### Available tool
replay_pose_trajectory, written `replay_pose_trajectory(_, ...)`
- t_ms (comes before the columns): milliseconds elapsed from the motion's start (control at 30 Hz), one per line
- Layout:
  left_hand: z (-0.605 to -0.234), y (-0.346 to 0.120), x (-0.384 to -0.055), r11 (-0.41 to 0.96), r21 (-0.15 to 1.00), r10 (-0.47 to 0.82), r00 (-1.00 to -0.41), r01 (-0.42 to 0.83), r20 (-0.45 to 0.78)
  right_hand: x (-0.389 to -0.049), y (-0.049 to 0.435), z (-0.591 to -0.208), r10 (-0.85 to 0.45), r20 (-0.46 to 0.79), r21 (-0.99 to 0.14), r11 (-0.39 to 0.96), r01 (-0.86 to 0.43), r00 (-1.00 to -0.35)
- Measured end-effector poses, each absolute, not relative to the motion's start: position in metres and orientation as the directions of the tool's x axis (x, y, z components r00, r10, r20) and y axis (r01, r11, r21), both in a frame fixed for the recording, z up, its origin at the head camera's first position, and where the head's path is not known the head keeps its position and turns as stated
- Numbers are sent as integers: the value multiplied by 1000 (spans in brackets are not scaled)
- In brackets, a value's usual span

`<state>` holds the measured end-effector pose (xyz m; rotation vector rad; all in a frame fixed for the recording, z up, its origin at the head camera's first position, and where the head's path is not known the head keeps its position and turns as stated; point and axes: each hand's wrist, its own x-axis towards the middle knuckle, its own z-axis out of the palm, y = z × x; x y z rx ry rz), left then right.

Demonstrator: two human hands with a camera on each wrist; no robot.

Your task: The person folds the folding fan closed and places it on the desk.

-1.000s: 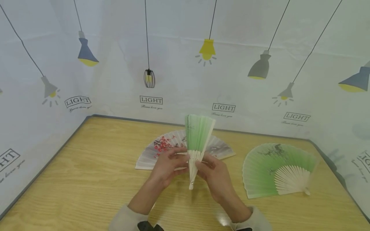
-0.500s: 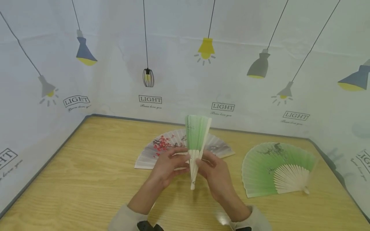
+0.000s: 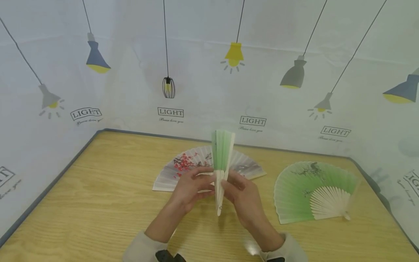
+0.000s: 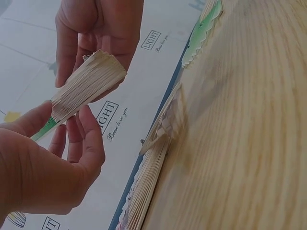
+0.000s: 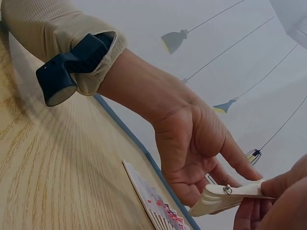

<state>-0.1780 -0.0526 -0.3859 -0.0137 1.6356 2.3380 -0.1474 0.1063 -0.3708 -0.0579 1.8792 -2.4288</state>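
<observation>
1. The table (image 3: 98,218) lies below the work. The narrow green fan (image 3: 222,160) is held in the air above it, between the hands and nearly folded.
2. The spread green fan (image 3: 307,193) lies on the tabletop to the right, well apart from the hands.
3. The floral fan (image 3: 184,167) lies spread just beyond the hands; lowering them carelessly could nudge or crush it.
4. Both hands pinch the held fan: the left hand (image 3: 191,185) its left edge, the right hand (image 3: 243,193) its right edge. An uneven squeeze from the two sides could crease the pleats or skew the ribs (image 3: 219,193); if one pinch slackened, the fan could spring wider.
5. The held fan's long axis runs away from the person, its leaf (image 3: 222,147) pointing toward the back wall. How steeply it tilts is hard to judge from these angles.
6. The pivot pin (image 5: 228,190) sits at the narrow end, nearest the person; twisting there could strain it.
</observation>
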Motion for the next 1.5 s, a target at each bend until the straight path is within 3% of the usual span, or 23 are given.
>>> replay_pose_trajectory(433, -386, -51, -177, -295, 926, 215, -961, -235, -175, -147, 108, -371, -49, -3, -992, -123, 9, -999)
replay_pose_trajectory(1133, -385, -46, -176, -298, 939, 166, -978, -170, -124, -148, 107, -371, -14, -5, -988, -156, 7, -1000)
replay_pose_trajectory(1500, -382, -44, -174, -329, 933, 129, -985, -148, -111, -147, 106, -370, -62, -5, -978, -207, 18, -998)
